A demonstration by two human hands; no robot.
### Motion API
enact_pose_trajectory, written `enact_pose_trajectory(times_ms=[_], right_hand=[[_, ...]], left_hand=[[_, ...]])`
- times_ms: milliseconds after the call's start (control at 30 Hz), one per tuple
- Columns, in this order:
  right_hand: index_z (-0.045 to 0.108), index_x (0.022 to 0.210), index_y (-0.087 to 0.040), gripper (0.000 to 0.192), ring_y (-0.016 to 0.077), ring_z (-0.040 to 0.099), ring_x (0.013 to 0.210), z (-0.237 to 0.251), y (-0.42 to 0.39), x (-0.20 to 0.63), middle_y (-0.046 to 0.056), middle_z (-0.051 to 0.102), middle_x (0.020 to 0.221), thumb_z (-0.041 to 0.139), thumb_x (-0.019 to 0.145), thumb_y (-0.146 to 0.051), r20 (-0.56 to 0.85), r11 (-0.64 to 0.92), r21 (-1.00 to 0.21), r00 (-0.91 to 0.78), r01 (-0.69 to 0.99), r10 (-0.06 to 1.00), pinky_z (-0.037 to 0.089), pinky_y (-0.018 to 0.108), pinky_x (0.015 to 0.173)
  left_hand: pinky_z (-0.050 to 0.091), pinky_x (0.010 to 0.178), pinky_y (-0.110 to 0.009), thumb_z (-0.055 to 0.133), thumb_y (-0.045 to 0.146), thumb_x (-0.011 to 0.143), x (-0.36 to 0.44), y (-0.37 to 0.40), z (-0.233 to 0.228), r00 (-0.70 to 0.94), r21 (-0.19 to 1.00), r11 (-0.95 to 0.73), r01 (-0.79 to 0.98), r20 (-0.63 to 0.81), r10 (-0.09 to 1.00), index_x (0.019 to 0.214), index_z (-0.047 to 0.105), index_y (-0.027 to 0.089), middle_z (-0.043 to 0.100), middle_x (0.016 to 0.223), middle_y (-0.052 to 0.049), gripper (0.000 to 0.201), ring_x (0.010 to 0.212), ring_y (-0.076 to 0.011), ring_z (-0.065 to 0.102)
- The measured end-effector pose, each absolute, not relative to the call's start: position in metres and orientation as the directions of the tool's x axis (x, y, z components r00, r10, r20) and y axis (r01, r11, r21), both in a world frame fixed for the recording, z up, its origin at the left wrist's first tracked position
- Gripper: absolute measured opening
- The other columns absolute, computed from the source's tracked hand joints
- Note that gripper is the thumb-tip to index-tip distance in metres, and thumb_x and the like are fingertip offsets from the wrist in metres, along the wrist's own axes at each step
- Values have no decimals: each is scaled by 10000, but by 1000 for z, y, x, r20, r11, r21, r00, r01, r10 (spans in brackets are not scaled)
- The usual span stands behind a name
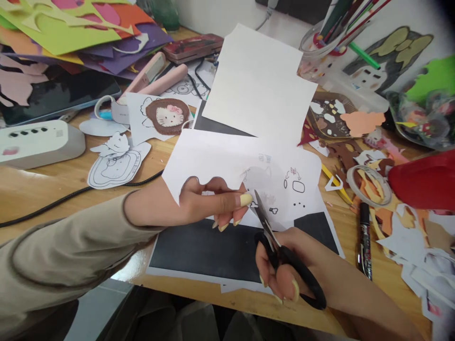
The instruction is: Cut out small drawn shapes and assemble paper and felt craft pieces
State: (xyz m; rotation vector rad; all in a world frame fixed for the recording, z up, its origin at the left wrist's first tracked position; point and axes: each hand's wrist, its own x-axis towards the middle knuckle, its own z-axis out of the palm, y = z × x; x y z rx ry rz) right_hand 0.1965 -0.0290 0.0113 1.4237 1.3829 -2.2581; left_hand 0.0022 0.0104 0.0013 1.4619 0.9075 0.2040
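My left hand [209, 203] pinches the lower edge of a white paper sheet [227, 161] printed with small outline drawings, thumb on top. My right hand [284, 270] grips black-handled scissors [273, 241], fingers through the loops. The blades point up and away, their tips at the sheet's lower edge just right of my left thumb. The sheet is held above a black printed page [213, 251] lying on the wooden table [42, 184]. A second white sheet [259, 80] stands folded up behind.
Cut-out cartoon drawings [117, 163] and a coloured cat picture [167, 116] lie at left beside a white power strip [35, 142]. Coloured paper [71, 28] is stacked at back left. A tape roll [368, 184], black marker [365, 241], red object [423, 180] and scraps crowd the right.
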Motion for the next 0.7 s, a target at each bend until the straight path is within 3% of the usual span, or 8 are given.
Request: enact_pose_trajectory(times_ms=[200,300,533,700], right_hand=[[493,609,-125,58,67,428,490,11,-29,196,-28,471,505,487,633,-178,-781,-583,-609,-532,537,326,295,169,437],[489,612,-126,91,64,425,477,12,-28,196,-27,476,512,501,632,-215,-787,-599,-598,-532,533,313,309,175,445],[464,672,-144,176,56,399,469,13,-31,197,-46,451,491,543,658,-301,-815,-664,-553,-492,503,307,313,174,460],[467,678,-153,154,92,453,542,12,-32,199,-29,466,524,524,681,-295,-788,-607,-603,-507,517,351,363,228,557]], left_hand=[[382,509,-71,472,269,756,3,9,4,640,901,210,379,-419,644,540,510,156,463,487,56,247,485,-22,460],[384,509,-75,487,289,749,2,7,5,593,913,226,340,-395,701,568,551,161,492,518,49,231,514,-29,482],[390,513,-109,436,303,786,2,8,-2,628,958,-17,287,-174,758,675,593,188,566,578,45,224,534,-45,494],[376,490,-115,432,285,793,3,6,-4,588,957,-66,284,-119,800,707,594,175,558,569,39,214,511,-41,481]])
